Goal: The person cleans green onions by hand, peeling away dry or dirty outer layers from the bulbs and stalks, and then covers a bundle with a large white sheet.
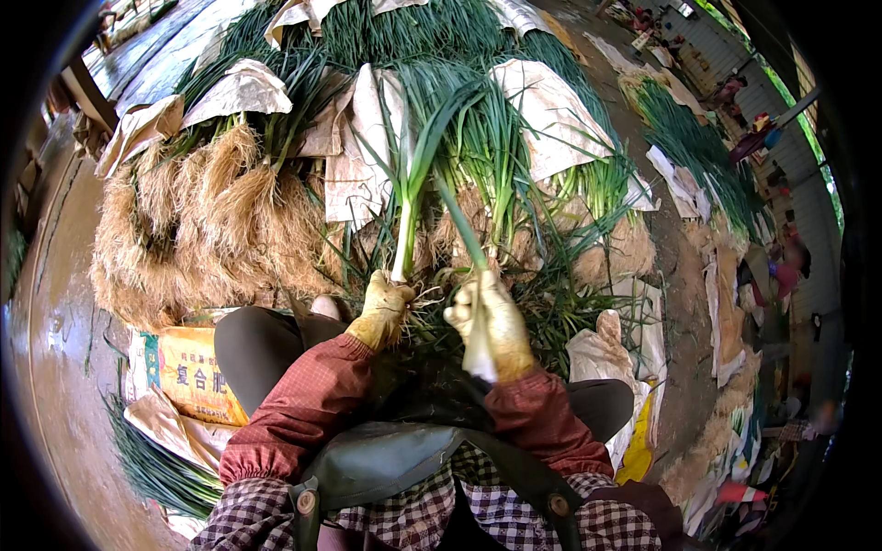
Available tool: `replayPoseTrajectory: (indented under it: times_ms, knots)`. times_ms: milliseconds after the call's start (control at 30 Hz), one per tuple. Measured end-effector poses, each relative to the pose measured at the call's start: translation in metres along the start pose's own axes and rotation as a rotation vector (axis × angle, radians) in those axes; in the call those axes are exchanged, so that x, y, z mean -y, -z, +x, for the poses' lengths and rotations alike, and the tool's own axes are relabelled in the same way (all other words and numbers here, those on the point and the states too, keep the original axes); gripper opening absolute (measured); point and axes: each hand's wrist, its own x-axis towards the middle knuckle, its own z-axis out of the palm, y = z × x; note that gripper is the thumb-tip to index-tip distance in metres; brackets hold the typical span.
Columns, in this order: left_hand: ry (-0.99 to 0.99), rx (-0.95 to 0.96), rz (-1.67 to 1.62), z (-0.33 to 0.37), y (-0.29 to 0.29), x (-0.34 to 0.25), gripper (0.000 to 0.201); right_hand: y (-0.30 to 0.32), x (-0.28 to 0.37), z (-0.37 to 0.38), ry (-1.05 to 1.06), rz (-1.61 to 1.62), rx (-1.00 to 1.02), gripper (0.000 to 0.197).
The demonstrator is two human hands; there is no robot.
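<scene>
A long green onion stalk [405,230] is held near the middle of the scene by the left grip [386,308], which is clenched around its root end; its white shank is tilted slightly right and its leaves are spread toward the far side. A green leaf strip [469,237] is grasped in the right grip [490,321], just to the right of the stalk. Whether the pale piece [480,354] hanging below that grip belongs to the strip cannot be told.

The shank could be snapped or bruised if it is squeezed too hard or if a leaf is pulled sideways rather than along it. The stalk could be let slip if the root end is wet or held too loosely. The leaves could be caught in the pale sacking [367,151] or among the upright onions [487,174] close behind, and torn when drawn away. A stalk dropped to the right could be lost among the loose leaves [574,317] scattered there.
</scene>
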Motion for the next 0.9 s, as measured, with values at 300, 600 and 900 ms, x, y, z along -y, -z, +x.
replayPoseTrajectory:
  times_ms: [300,600,900]
  knots:
    - [0.371,0.161,-0.542,-0.042,-0.014,-0.046,0.022,0.136,0.044,0.044,0.244,-1.262,-0.144,0.071]
    - [-0.035,0.29,-0.252,-0.031,0.009,-0.016,0.034,0.032,-0.043,0.064,0.616,-1.791,0.16,0.019]
    - [0.003,0.141,-0.294,-0.022,-0.012,-0.009,0.047,0.028,-0.019,0.094,-0.235,-1.021,0.386,0.026]
